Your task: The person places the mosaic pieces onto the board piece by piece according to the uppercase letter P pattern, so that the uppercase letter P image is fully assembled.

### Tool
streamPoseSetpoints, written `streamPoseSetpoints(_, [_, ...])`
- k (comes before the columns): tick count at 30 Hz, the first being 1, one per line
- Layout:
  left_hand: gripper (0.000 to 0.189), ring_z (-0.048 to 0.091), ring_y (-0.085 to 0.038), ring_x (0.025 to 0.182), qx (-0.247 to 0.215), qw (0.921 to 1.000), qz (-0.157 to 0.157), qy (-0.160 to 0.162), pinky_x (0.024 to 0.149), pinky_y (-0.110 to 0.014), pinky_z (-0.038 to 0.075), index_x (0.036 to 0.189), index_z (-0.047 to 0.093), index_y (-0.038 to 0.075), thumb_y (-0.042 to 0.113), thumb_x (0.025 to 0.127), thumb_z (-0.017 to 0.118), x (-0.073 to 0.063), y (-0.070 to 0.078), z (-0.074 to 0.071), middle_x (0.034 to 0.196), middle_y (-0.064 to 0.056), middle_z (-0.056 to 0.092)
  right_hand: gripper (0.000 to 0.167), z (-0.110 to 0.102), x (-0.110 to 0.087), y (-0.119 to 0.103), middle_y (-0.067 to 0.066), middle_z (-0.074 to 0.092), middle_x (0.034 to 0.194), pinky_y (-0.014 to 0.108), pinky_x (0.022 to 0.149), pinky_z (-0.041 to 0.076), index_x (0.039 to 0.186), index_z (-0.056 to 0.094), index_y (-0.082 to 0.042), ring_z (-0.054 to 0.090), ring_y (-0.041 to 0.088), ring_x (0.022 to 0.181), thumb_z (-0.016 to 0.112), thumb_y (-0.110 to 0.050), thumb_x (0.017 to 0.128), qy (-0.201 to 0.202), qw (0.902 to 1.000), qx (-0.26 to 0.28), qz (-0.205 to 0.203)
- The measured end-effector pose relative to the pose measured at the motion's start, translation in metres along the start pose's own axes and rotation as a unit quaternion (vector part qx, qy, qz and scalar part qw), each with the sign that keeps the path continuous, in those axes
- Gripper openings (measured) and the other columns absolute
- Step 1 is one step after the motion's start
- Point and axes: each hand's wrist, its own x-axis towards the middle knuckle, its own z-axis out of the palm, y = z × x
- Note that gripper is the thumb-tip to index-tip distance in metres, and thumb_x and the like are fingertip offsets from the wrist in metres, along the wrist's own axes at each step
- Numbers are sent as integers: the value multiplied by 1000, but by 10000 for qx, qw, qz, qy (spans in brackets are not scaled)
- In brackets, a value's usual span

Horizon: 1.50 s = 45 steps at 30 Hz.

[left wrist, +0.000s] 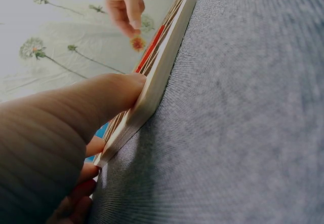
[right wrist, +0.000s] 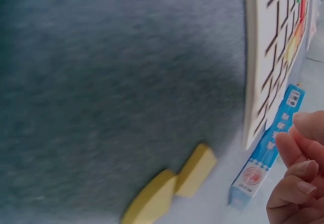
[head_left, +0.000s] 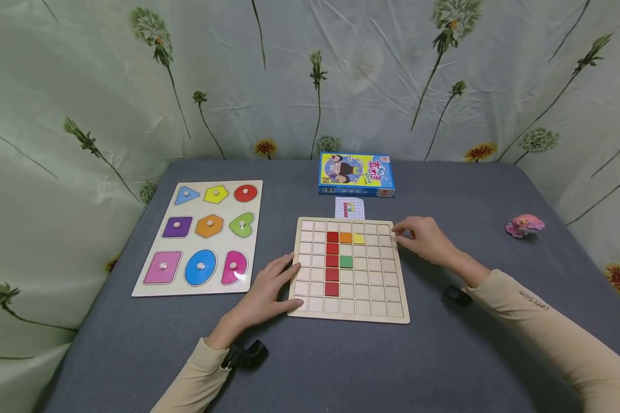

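Note:
A wooden grid board (head_left: 372,312) lies flat on the table. Its cells hold a column of red tiles (head_left: 332,261), an orange tile (head_left: 345,238), a yellow tile (head_left: 359,238) and a green tile (head_left: 346,262). My left hand (head_left: 268,292) rests on the board's left side, fingers spread along the edge, the thumb (left wrist: 114,92) on top near the front corner. At the far right corner is my right hand (head_left: 423,238), loosely curled, thumb and index finger near each other. No object shows between them in the right wrist view. A small pattern card (head_left: 349,208) lies just behind the board.
A blue and yellow box (head_left: 356,175) stands behind the card. To the left lies a knobbed shape puzzle (head_left: 155,235); a pink toy figure (head_left: 525,225) sits at the right. Two yellow blocks (right wrist: 196,171) show beyond the board's corner in the right wrist view.

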Motion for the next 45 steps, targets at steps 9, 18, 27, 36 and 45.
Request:
streamPoseSetpoints(9, [74,26,-34,141,-29,10000,-6,-2,107,-62,25,143,40,9,35,80,71,0,-1,0,154,-13,29,19,-2,-13,12,13,70,91,22,54,37,102,70,-1,42,4,55,66,-5,84,-26,10000,-76,46])
streamPoseSetpoints(18, [74,26,-34,141,-26,10000,-25,-22,107,-62,25,143,39,9,35,80,70,0,-1,0,154,-13,29,19,-10,-24,23,13,70,93,23,56,38,101,70,-1,44,3,59,65,-3,83,-80,9998,-158,-13])
streamPoseSetpoints(27, [74,27,-34,140,10,10000,43,9,106,-62,27,143,40,9,35,80,70,0,-1,0,154,-13,29,19,-14,-32,31,13,71,95,24,61,41,100,70,-1,54,10,68,65,-2,82,-276,9994,-203,12])
streamPoseSetpoints(36, [75,26,-34,141,28,10000,4,-6,107,-61,26,143,39,8,35,80,70,1,0,0,154,-13,29,22,-15,-38,35,12,71,96,27,65,43,102,70,-2,60,17,80,68,-3,79,-436,9989,-172,-74])
streamPoseSetpoints(45, [75,26,-34,141,36,10000,12,-23,108,-61,26,143,39,8,35,81,70,1,0,0,154,-13,29,23,-14,-42,36,10,68,92,30,68,47,99,71,0,59,17,79,69,-1,77,-429,9988,-211,-68])
